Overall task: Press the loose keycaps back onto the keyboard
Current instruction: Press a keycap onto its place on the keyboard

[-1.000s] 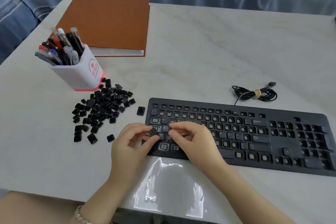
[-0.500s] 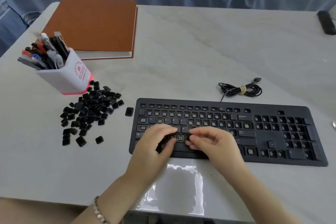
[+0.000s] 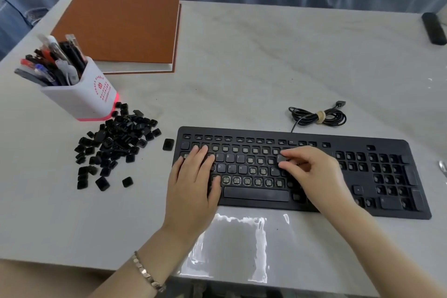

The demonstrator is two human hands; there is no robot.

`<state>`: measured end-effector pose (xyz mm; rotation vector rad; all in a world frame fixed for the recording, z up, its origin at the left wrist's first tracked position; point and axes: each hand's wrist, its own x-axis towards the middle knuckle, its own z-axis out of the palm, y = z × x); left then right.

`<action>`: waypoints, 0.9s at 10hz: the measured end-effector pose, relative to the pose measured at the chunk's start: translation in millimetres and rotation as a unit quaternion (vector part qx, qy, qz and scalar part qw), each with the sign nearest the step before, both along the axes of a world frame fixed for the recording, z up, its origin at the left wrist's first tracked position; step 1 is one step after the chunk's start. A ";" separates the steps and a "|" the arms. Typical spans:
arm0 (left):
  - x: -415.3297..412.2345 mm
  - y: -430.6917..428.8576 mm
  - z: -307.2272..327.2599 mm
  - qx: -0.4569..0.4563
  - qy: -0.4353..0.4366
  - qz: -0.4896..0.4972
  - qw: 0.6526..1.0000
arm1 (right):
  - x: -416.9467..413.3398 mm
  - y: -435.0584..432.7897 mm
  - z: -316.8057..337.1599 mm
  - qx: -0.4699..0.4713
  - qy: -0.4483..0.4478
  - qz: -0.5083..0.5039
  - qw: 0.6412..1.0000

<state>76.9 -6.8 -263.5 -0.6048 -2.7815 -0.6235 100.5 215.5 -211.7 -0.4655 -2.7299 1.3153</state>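
Observation:
A black keyboard [image 3: 377, 143] lies at the front right of the table, many of its sockets bare; a few letter keys and the space bar are fitted. Left of it is a pile of loose black keycaps [image 3: 116, 143], and a single keycap [image 3: 168, 144] lies beside the keyboard's left end. My left hand [image 3: 191, 191] rests flat on the keyboard's left keys with straight fingers. Over the right of the letter area, my right hand [image 3: 314, 174] pinches a small keycap [image 3: 281, 158] between thumb and index finger, down at the key rows.
A white pen holder [image 3: 82, 99] stands behind the pile, with a brown notebook [image 3: 121, 26] further back. The coiled keyboard cable [image 3: 316, 116] lies behind the keyboard. A black object [image 3: 434, 28] sits far right. A glossy plastic sheet [image 3: 232, 247] lies at the front edge.
Both hands were together over the lower-left keys. My right hand has moved right to the upper letter rows, and my left hand has flattened on the left end.

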 end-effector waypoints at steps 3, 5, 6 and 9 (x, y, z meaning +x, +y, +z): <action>-0.6 -1.2 -1.3 -0.006 -0.002 0.000 1.000 | -4.5 7.7 -11.8 0.075 0.023 0.027 0.997; 0.3 -2.0 -1.9 -0.010 0.005 0.002 1.000 | -5.7 7.7 -13.2 0.048 0.011 0.034 0.998; -0.6 -0.9 -1.5 -0.008 0.006 0.000 1.000 | -3.7 10.8 -12.0 0.028 0.022 0.029 0.999; -0.3 -0.2 -1.5 -0.005 0.008 0.001 1.000 | -3.7 11.2 -14.1 0.030 0.025 0.028 0.999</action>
